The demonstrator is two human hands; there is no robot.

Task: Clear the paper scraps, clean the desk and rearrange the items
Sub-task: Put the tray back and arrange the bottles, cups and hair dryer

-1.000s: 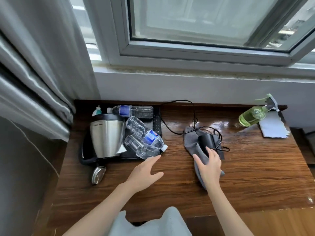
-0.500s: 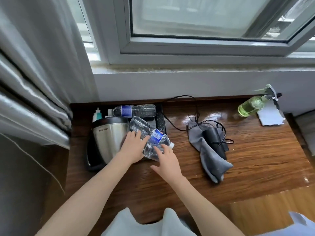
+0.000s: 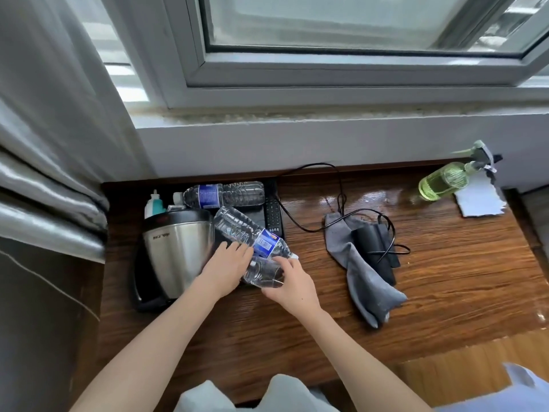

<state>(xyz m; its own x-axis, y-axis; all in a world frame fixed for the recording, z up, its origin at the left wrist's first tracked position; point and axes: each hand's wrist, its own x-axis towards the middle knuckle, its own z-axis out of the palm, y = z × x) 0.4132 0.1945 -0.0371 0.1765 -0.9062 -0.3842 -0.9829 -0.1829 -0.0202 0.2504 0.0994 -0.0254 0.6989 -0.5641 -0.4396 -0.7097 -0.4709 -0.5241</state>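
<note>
Bottles are the matter in hand: 3 clear plastic water bottles lie on their sides on the black tray [image 3: 139, 281] at the left end of the wooden surface [image 3: 445, 292]. The nearest bottle [image 3: 261, 273] lies between both hands. The left hand [image 3: 227, 267] rests over its base end beside the steel kettle [image 3: 178, 251], fingers laid fairly straight on it, though whether they wrap it I cannot tell. The right hand [image 3: 289, 282] curls fingers and thumb round its neck end, grasping it. A second bottle [image 3: 252, 234] with a blue label leans across it, touching; a third bottle [image 3: 225, 195] lies at the back of the tray.

Such thin-walled bottles likely weigh little if empty, more if water remains; contents are hard to judge. They dent under squeeze, feel slick, and roll freely. The ribbed middle or neck looks the surest hold.

Lifting the nearest bottle will probably send the leaning one rolling, toward the remote control [image 3: 272, 214] or off the tray. The kettle crowds the left side. Farther right lie a grey cloth [image 3: 362, 286], a black pouch [image 3: 374, 248] with its cable [image 3: 338, 197], a green spray bottle [image 3: 442, 181] and a torn paper scrap [image 3: 479, 200], well apart.
</note>
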